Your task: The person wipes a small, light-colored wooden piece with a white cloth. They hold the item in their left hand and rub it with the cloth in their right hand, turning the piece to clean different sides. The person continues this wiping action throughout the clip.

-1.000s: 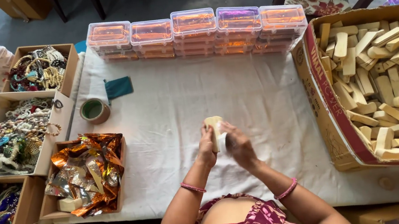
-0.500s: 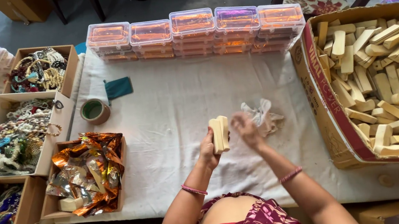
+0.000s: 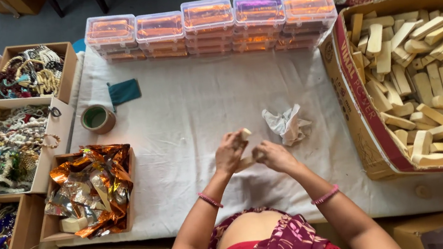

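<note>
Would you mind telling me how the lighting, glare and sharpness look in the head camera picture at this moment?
Head view: soft, even light with faint shadows on the white cloth; bright glare on the clear lids of the orange boxes and on the crinkled orange foil; both the left hand and the right hand are slightly blurred around the pale block; the box of pale blocks is sharp.

Bare arms w/ 2 pink bangles, 1 per wrist; red top, maroon floral drape.
</note>
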